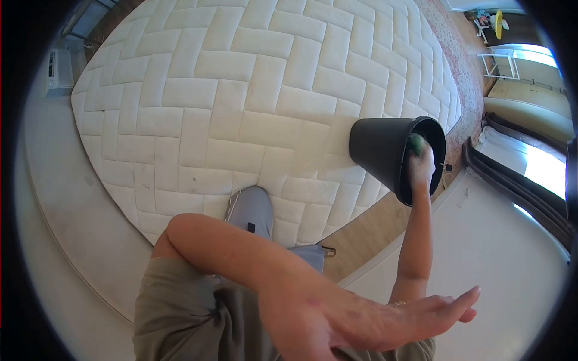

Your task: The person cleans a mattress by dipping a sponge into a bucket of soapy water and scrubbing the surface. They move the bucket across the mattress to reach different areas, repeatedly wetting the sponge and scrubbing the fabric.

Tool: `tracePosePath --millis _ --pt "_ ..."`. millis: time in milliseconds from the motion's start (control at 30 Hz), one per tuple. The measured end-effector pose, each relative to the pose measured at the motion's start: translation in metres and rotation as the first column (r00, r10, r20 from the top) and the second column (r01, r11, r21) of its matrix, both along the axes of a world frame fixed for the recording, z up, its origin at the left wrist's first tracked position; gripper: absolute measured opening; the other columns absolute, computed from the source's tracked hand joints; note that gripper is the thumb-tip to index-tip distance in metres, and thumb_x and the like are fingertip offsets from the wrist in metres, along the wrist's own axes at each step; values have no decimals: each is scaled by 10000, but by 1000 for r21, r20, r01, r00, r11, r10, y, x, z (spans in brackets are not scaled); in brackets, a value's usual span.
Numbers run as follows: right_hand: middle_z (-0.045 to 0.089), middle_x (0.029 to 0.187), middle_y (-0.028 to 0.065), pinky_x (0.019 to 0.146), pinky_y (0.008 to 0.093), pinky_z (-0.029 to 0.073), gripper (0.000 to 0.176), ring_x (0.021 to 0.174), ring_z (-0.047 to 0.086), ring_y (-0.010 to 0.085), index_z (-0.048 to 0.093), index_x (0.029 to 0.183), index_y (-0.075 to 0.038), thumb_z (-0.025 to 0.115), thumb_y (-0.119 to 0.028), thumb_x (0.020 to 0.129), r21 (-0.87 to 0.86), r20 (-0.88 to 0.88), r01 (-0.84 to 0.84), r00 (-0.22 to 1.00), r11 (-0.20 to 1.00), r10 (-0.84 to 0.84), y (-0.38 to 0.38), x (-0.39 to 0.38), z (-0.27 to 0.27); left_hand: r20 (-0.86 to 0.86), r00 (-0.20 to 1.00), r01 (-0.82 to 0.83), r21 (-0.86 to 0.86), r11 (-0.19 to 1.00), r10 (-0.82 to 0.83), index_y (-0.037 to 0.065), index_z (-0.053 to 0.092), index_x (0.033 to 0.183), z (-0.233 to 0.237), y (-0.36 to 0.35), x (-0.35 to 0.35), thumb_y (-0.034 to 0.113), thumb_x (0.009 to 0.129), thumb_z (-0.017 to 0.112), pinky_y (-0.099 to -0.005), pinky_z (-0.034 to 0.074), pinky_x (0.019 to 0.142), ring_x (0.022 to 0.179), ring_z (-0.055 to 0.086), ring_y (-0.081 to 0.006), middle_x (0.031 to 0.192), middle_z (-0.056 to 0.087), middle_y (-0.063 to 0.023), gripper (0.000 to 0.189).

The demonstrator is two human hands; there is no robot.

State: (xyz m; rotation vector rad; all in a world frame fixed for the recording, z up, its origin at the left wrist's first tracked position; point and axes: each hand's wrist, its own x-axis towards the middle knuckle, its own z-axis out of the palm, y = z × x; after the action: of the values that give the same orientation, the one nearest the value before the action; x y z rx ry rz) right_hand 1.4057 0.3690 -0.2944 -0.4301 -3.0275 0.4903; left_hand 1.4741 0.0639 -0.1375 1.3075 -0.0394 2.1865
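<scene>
My right hand [421, 165] reaches into the mouth of a black bucket [382, 147], its fingers closed on a green sponge-like item [416, 143] that is blurred. White foam coats the hand and wrist. The bucket stands by the right edge of a cream quilted mattress [241, 114]. Close to the camera, my left hand [385, 319] extends across the lower part of the view, fingers stretched out and holding nothing. A few small dark spots mark the mattress.
A grey-covered leg or foot [250, 213] rests at the mattress's near edge. Wooden floor [367, 240] and a patterned rug [466, 84] lie on the right. Beyond are dark curtains [512, 174], a white rack [503, 65] and a yellow item [498, 25]. A pale surface borders the left.
</scene>
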Motion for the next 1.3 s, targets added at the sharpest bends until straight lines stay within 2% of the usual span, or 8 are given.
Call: tracePosePath --millis 100,267,400,533,967,1033,1133,1300 --pt "558 1077 163 878 380 402 353 1027 520 337 537 1114 -111 543 -112 760 45 198 69 977 997 -76 -7 4 4 435 840 -470 282 836 325 -21 83 1372 12 15 5 436 678 696 -541 5 1024 1322 -91 -348 1427 -119 -209 1033" --pt "563 1034 121 845 327 420 354 967 549 230 503 1138 -39 569 -157 811 -23 -305 -71 950 997 61 -40 12 33 90 909 -308 -511 803 406 20 30 1366 -69 -38 -52 356 833 520 -351 154 1022 1240 143 -190 1423 -1 -118 798" --pt "516 1096 96 849 312 414 360 987 508 191 502 1116 18 605 -163 823 -630 -445 -169 878 758 -174 -107 8 31 -279 658 -172 -960 -221 700 32 305 1319 -201 -103 -99 286 848 551 -323 255 1014 1205 357 -201 1331 359 -105 589" --pt "507 1123 180 888 347 387 447 1049 498 308 415 1216 -23 556 -165 816 -396 -233 -213 964 893 127 -190 -40 -66 -933 345 -152 -162 -975 101 96 258 1354 -399 -240 -147 280 839 524 -518 241 999 1253 266 -357 1360 307 -140 608" --pt "405 1273 197 857 527 360 562 1134 428 355 191 1368 -122 364 -238 846 286 169 -449 893 847 416 -276 -333 -334 -914 224 -26 341 -940 -338 134 185 1386 -492 -331 -195 403 880 323 -526 86 1028 1293 144 -389 1437 173 -89 590" --pt "499 1162 230 932 424 338 510 1056 491 365 395 1247 -57 309 -413 892 -727 178 209 977 654 -115 -301 -401 -304 -912 229 -18 347 -938 -341 127 187 1385 -493 -332 -197 398 877 327 -526 86 1027 1294 140 -389 1437 171 -91 592" --pt "470 1194 177 813 464 403 535 1051 486 349 263 1338 -107 394 -245 838 110 122 -367 927 924 354 -275 -330 -296 -920 246 -17 311 -950 -306 119 188 1384 -491 -330 -194 391 870 336 -524 86 1027 1298 129 -386 1438 166 -93 600" --pt "553 926 150 718 411 462 448 800 548 291 419 1266 -108 489 -168 827 167 136 -324 943 931 304 -207 -63 -283 -904 279 -24 332 -943 -325 106 186 1383 -487 -336 -195 382 861 348 -520 81 1030 1306 103 -381 1443 148 -98 612"
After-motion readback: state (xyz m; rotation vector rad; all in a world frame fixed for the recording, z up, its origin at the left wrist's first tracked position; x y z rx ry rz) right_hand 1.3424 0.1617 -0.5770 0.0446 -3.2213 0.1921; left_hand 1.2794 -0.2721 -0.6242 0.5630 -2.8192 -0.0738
